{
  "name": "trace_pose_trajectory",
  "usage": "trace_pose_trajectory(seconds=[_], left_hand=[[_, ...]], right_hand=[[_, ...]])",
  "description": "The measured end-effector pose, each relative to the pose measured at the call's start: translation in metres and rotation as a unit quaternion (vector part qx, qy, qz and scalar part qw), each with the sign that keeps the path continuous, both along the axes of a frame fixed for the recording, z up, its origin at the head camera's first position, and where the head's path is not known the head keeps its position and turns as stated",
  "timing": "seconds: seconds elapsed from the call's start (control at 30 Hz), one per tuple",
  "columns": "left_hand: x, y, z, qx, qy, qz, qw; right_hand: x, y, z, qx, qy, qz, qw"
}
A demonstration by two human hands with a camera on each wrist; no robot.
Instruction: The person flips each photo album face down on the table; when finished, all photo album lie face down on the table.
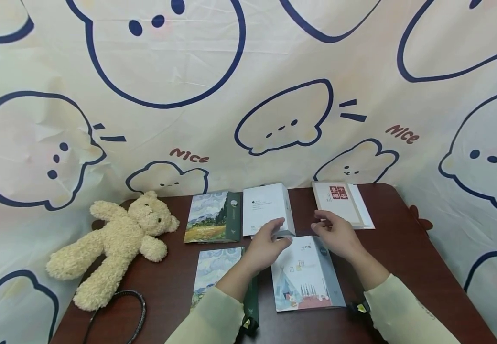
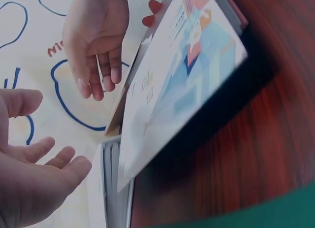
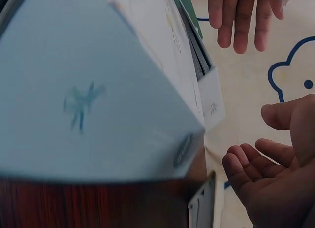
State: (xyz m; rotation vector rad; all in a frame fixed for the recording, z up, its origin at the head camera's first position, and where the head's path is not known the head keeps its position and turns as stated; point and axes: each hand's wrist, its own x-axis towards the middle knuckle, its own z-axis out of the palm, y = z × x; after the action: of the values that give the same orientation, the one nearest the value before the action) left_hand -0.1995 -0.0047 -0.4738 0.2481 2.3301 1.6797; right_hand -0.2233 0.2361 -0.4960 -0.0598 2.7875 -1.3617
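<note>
A thick white book-like item with a tent drawing and a pale blue side lies on the table, between my two hands. My left hand hovers by its upper left corner, fingers loosely bent and holding nothing. Above its upper right corner is my right hand, also holding nothing, thumb apart from the fingers. In the left wrist view, a gap shows between the left hand and the item's white cover. The right wrist view shows the pale blue side close up, apart from the right hand.
Behind stand a plain white box-like book, a landscape-painted book and a white item with red characters. Another painted book lies partly under the left forearm. A teddy bear and black cord occupy the left.
</note>
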Motion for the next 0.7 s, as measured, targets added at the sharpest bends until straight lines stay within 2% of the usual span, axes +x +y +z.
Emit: trace_pose_trajectory(seconds=[0.27, 0.43, 0.7], left_hand=[[0.000, 0.020, -0.004, 0.016, -0.016, -0.004, 0.9997], [-0.001, 0.030, -0.007, 0.043, -0.033, -0.007, 0.9985], [-0.003, 0.053, -0.011, 0.048, -0.059, -0.003, 0.9971]], right_hand=[[0.000, 0.023, 0.003, 0.020, 0.004, -0.014, 0.9997], [-0.002, 0.035, 0.002, 0.039, 0.001, -0.021, 0.9990], [-0.005, 0.057, 0.003, 0.063, -0.003, -0.042, 0.9971]])
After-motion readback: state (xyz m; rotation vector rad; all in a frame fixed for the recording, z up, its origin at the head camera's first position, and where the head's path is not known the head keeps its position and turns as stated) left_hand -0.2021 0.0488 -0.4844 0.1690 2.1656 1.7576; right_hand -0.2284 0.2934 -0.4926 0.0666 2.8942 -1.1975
